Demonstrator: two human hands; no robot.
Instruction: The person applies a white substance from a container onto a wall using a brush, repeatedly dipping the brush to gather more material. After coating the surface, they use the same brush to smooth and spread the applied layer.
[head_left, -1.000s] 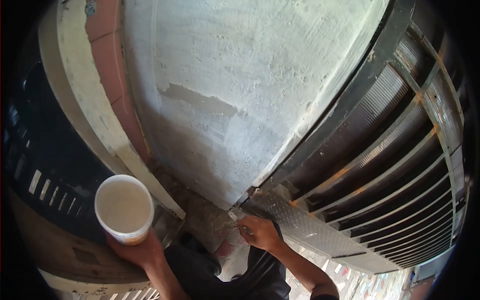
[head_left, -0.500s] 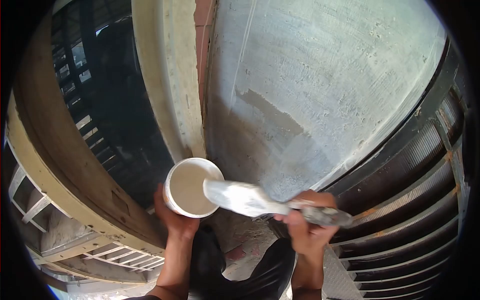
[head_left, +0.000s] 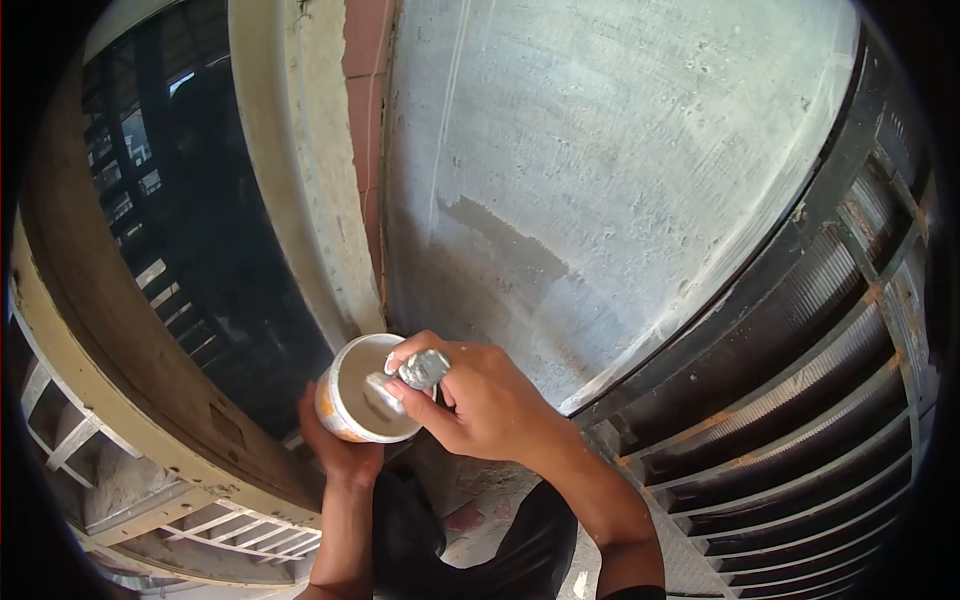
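My left hand (head_left: pixel 345 450) is wrapped round the lower left side of a white bucket (head_left: pixel 333 405), which tilts a little. Over the bucket's mouth, my right hand (head_left: pixel 455 395) grips the handle of a putty knife (head_left: pixel 424 369), its fingers closed. The blade points down inside the bucket and is mostly hidden by the fingers and handle. Pale paste (head_left: pixel 358 385) coats the bucket's inside. Beyond the hands stands a grey plastered wall (head_left: pixel 620 150) with a darker patch (head_left: pixel 505 238) low on its left part.
A dark window (head_left: pixel 200 220) in a cream frame (head_left: pixel 290 180) is on the left. Dark metal railings (head_left: pixel 760 430) with rusty bars run along the right. The person's dark-trousered legs (head_left: pixel 405 520) are below, above a rubble-strewn floor (head_left: pixel 475 500).
My right hand has moved left to the bucket, and the putty knife has swung from lying sideways to pointing down into it. The view has shifted slightly to the right.
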